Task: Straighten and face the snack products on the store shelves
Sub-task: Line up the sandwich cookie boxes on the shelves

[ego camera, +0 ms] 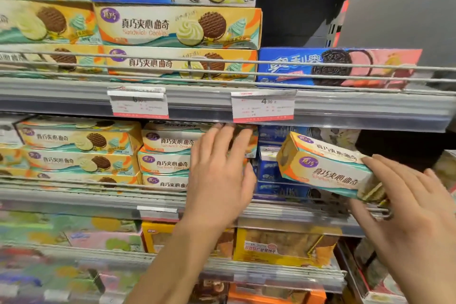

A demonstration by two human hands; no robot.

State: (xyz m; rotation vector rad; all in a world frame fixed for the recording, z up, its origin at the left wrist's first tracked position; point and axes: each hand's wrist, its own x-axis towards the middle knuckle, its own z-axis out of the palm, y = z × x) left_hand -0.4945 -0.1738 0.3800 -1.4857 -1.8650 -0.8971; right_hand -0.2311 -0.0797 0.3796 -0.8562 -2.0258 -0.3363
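Now: right hand (409,207) grips tilted orange-white cardboard cookie box (328,168), unshelved; left hand (219,170), fingers straight, presses stacked cookie boxes (165,163) left of it.

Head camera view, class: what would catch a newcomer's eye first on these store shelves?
First, the tilted yellow-and-white sandwich cookie box held by the right hand in front of the middle shelf's blue packs. Next, the left hand pressing straight fingers against the stacked matching cookie boxes at centre. Above, a white price tag reading 4.90 hangs on the shelf rail.
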